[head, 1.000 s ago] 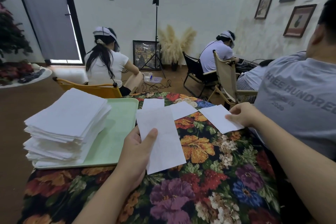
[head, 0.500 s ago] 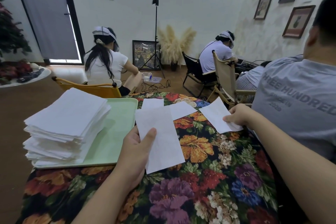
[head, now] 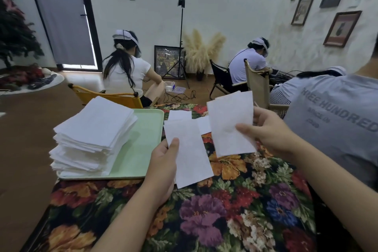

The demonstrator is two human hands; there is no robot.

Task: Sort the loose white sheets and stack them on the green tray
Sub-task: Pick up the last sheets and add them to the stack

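The right hand [head: 272, 131] has lifted its sheet [head: 231, 122] off the table and pinches it beside the left hand's [head: 163, 161] pinched sheet [head: 188, 153], so square their edges together before laying both on the tray's [head: 141, 149] stack [head: 92, 135].

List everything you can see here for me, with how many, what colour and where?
stack of sheets: one, white, on the tray's left part
green tray: one, pale green, left on the table
sheets on the table: at least two, white, behind the held ones
floral tablecloth: one, dark with many-coloured flowers, covering the table
seated people: at least three, backs turned, beyond the table
light stand: one, black, by the far wall
framed pictures: several, on the right wall
left hand: holds one white sheet
right hand: holds another raised sheet
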